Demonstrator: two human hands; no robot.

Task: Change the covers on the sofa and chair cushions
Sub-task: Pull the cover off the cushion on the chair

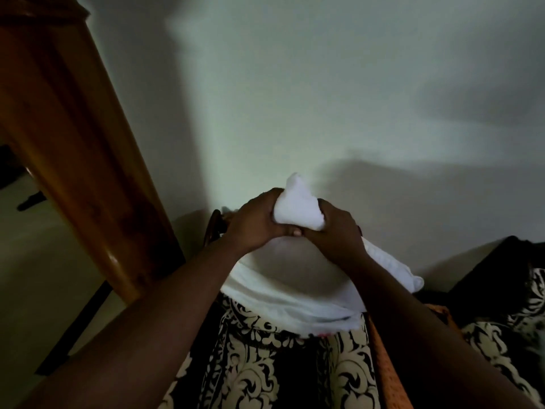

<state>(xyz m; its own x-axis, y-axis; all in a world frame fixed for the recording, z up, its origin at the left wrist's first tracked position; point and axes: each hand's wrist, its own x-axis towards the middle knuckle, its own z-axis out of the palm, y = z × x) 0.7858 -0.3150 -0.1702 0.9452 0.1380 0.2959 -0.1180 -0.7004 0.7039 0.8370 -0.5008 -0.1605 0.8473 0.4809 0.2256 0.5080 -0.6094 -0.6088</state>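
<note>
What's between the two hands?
In the head view, a bunched corner of the white cushion sits squeezed between the left hand and right hand.

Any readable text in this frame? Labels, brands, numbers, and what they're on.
None. No words, labels, brands or numbers show anywhere.
White cushion insert: plain.
Black and cream cover: a scroll pattern only, no lettering.
Wall and wooden frame: unmarked.

Dim, murky picture with broad soft shadows on the wall [295,98], wide-angle bending at edges, slight blur throughout.
</note>
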